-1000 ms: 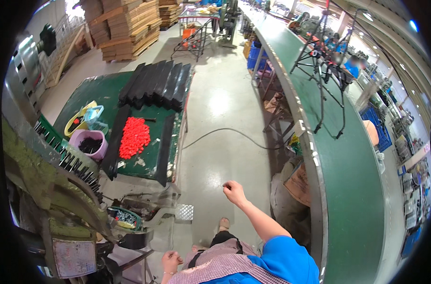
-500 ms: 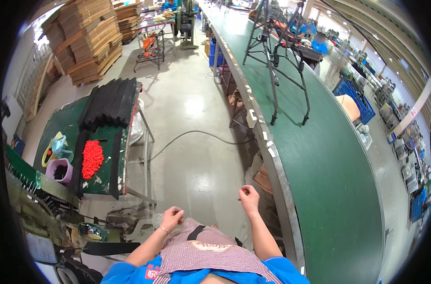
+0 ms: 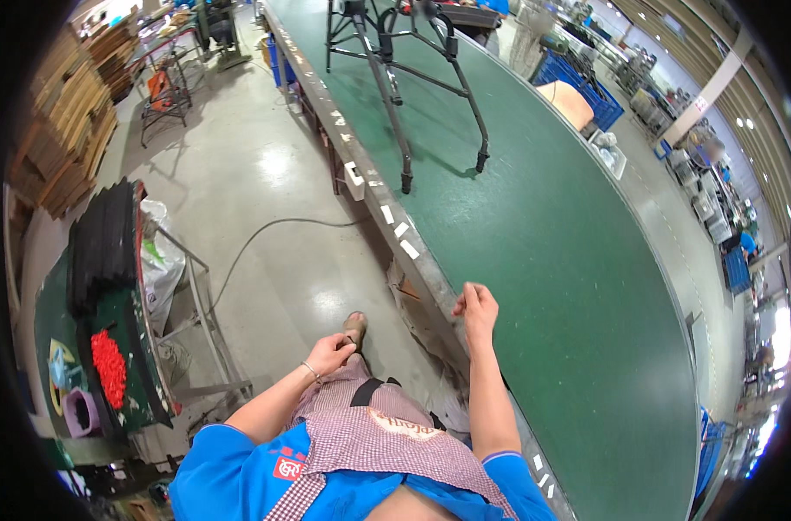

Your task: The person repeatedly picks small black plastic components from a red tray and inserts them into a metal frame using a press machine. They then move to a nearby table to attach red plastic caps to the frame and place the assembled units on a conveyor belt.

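Note:
My left hand [image 3: 332, 353] hangs in front of my apron, above my shoe, with its fingers curled and pinched together. My right hand [image 3: 477, 313] is raised at the near edge of the long green-topped conveyor table [image 3: 552, 286], its fingers bent inward. Anything held in either hand is too small or too hidden to make out. Farther along the green surface stands a black tubular frame [image 3: 395, 113] on splayed legs, beyond the reach of both hands.
On the left, a worktable [image 3: 143, 295] carries stacked black strips [image 3: 104, 243], a heap of small red parts [image 3: 109, 369] and a purple container [image 3: 82, 412]. A cable [image 3: 265, 227] crosses the floor. Cardboard stacks [image 3: 65, 122] stand at the far left; a blue crate [image 3: 578, 87] is beyond the conveyor.
My view has turned right and I have moved nearer the conveyor. My right hand has risen to its edge. The left worktable has shifted toward the picture's left rim.

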Available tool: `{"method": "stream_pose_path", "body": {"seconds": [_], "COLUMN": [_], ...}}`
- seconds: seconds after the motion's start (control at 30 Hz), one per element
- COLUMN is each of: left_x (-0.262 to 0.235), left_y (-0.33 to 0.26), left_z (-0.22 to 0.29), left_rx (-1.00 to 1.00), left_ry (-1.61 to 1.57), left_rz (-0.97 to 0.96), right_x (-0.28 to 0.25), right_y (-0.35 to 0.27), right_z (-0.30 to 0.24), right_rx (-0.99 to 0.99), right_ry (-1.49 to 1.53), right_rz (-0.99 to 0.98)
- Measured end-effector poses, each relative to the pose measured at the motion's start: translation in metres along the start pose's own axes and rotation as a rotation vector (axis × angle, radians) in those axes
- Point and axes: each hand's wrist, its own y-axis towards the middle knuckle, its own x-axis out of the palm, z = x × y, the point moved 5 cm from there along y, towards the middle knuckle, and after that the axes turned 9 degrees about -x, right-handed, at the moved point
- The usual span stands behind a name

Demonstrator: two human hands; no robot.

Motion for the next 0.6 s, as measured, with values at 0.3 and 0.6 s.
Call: {"method": "stream_pose_path", "body": {"seconds": [0.3, 0.6], "left_x": [-0.074, -0.132], "left_y": [0.135, 0.226], "left_z": [0.036, 0.101], "left_rx": [-0.131, -0.143], "left_ry": [0.071, 0.092], "left_rz": [0.067, 0.159], "right_x": [0.125, 0.188], "right_y": [0.205, 0.261], "right_z": [0.043, 0.062], "right_rx": [-0.090, 0.010], "right_ry": [0.084, 0.349], "right_rz": [0.012, -0.315]}}
